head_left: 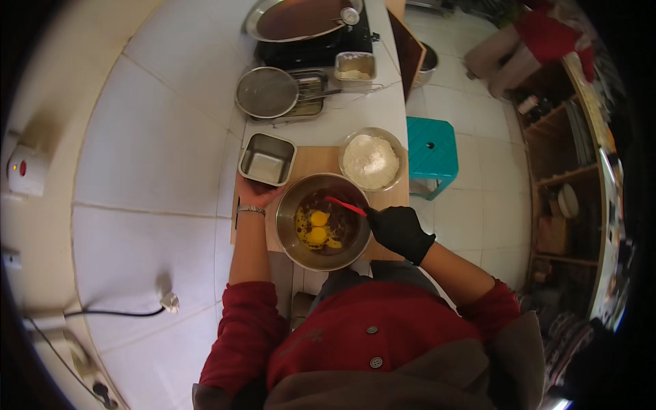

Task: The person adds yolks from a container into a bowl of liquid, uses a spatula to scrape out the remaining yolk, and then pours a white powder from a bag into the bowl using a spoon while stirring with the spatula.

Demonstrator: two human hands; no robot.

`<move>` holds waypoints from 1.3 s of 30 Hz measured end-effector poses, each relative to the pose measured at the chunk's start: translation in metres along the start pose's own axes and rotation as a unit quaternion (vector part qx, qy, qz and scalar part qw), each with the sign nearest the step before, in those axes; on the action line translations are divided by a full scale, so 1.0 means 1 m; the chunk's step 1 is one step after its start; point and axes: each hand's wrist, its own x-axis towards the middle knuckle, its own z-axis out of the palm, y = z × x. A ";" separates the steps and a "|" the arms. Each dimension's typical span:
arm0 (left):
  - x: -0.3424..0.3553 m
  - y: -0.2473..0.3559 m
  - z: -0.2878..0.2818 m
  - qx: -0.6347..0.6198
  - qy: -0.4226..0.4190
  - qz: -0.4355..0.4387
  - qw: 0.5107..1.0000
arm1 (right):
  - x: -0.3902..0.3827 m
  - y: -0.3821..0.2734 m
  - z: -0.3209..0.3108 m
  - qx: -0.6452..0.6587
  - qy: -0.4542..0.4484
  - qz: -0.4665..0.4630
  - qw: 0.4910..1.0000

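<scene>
My left hand (255, 193) holds a square metal tin (266, 159) at its lower side, over the wooden board. In my black-gloved right hand (400, 232) is a red utensil (345, 203), its far end dipped into the large steel bowl (288, 238). That bowl holds a dark mixture with egg yolks (318, 227) and some whitish-yellow liquid on it. Just beyond it on the right, a metal bowl of white powder (371, 161) stands on the wooden board (318, 156).
Behind lie a mesh strainer (266, 92) on a rack, a small tin (354, 65), and a black stove (307, 55) with a pan (292, 19). At right stand a teal stool (430, 143), wooden shelves (557, 174) and another person (540, 34). A tiled wall (150, 150) borders the left.
</scene>
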 end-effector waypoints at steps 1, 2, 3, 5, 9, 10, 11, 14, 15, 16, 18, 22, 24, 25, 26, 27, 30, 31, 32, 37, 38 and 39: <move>0.009 0.004 -0.003 0.015 -0.009 -0.036 0.999 | -0.001 -0.004 -0.003 -0.004 -0.001 0.016 1.000; 0.016 0.003 -0.002 0.019 -0.019 -0.056 0.998 | -0.004 -0.006 -0.007 0.025 -0.003 0.047 0.999; 0.021 0.001 0.001 0.021 -0.006 -0.060 0.998 | -0.008 -0.007 -0.009 0.055 -0.003 0.079 0.995; 0.029 0.000 -0.004 0.027 -0.003 -0.081 0.996 | -0.016 -0.009 -0.009 0.074 0.072 0.096 0.990; 0.039 0.002 -0.022 -0.013 -0.024 -0.110 0.994 | -0.036 -0.012 -0.018 0.213 0.324 0.179 0.904; 0.035 0.001 -0.021 0.004 -0.038 -0.102 0.994 | -0.045 -0.009 -0.020 0.382 0.333 0.186 0.841; 0.032 0.001 -0.021 0.017 -0.056 -0.090 0.994 | -0.054 -0.005 -0.023 0.537 0.340 0.177 0.751; 0.038 0.002 -0.034 0.114 -0.110 -0.058 0.986 | -0.082 -0.006 -0.039 0.884 0.286 0.029 0.369; 0.030 0.005 -0.028 0.103 -0.108 -0.066 0.987 | -0.092 -0.008 -0.044 0.921 0.272 0.012 0.279; 0.025 0.006 -0.025 0.091 -0.105 -0.074 0.988 | -0.103 -0.007 -0.046 0.917 0.287 0.010 0.276; 0.039 0.014 -0.042 0.132 -0.102 -0.047 0.985 | -0.120 -0.009 -0.051 0.935 0.285 -0.021 0.210; 0.031 0.005 -0.034 0.225 -0.027 0.034 0.973 | -0.160 0.004 -0.053 0.923 0.314 -0.045 0.217; 0.013 -0.007 -0.020 0.280 0.027 0.113 0.953 | -0.188 0.019 -0.047 0.720 0.420 0.013 0.552; 0.002 -0.015 -0.011 0.307 0.057 0.158 0.937 | -0.205 0.022 -0.052 0.717 0.431 0.015 0.548; -0.014 -0.024 -0.001 0.327 0.081 0.210 0.918 | -0.223 0.020 -0.067 0.518 0.470 0.083 0.710; -0.028 -0.035 0.014 0.340 0.099 0.264 0.897 | -0.242 0.022 -0.076 0.281 0.477 0.154 0.818; -0.074 -0.080 0.071 0.289 0.114 0.392 0.866 | -0.301 0.036 -0.089 0.020 0.509 0.163 0.845; -0.086 -0.103 0.098 0.226 0.130 0.444 0.857 | -0.323 0.035 -0.100 -0.084 0.487 0.168 0.853; -0.089 -0.119 0.114 0.235 0.119 0.443 0.857 | -0.346 0.032 -0.115 -0.133 0.481 0.151 0.853; -0.094 -0.248 0.207 0.303 -0.153 0.465 0.818 | -0.448 -0.018 -0.137 -0.226 0.636 0.057 0.735; -0.098 -0.297 0.220 0.247 -0.192 0.493 0.812 | -0.462 -0.023 -0.132 -0.232 0.658 0.060 0.714; -0.122 -0.341 0.234 0.221 -0.228 0.440 0.840 | -0.478 -0.021 -0.133 -0.247 0.661 0.064 0.706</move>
